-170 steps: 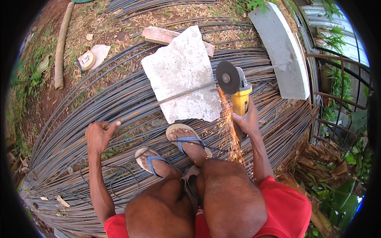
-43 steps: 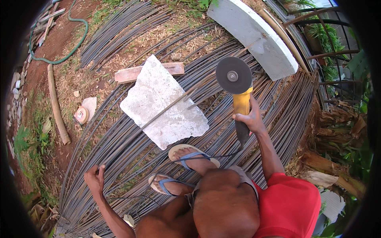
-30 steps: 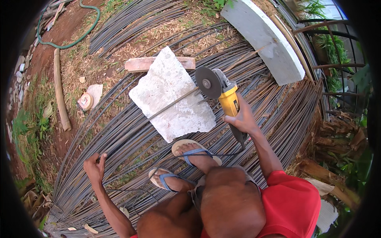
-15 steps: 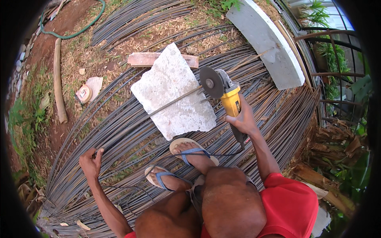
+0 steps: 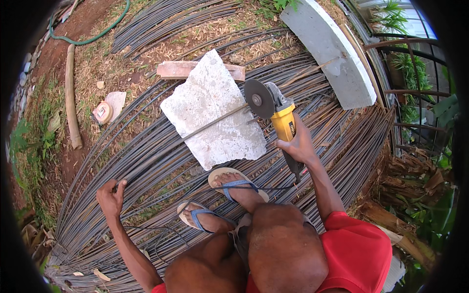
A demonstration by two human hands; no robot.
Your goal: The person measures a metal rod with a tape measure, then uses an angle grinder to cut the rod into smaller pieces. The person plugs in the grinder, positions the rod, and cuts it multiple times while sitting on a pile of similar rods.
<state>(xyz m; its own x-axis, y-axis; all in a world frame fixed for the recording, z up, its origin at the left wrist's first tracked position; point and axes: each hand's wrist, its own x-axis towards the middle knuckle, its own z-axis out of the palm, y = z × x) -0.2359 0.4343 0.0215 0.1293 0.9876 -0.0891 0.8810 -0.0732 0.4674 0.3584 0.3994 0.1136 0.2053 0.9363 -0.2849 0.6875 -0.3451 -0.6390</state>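
Observation:
My right hand (image 5: 299, 142) is wrapped round the yellow and black body of an angle grinder (image 5: 283, 123), held upright with its dark cutting disc (image 5: 259, 99) at the top. The disc stands at the right edge of a rough white concrete slab (image 5: 210, 112). A thin steel rod (image 5: 215, 121) lies across that slab, its right end close beside the disc; whether they touch I cannot tell. Further down to the left, my left hand (image 5: 111, 196) is closed on the rod, thumb raised. The grinder's black cord (image 5: 244, 188) runs over my sandalled feet.
Many long steel rods (image 5: 337, 146) cover the ground beneath me. Behind the slab lies a pinkish block (image 5: 176, 70). A grey curved concrete piece (image 5: 337, 53) stands at the far right. On the left are a tape roll (image 5: 103, 113), a wooden pole (image 5: 72, 97) and a green hose (image 5: 93, 43).

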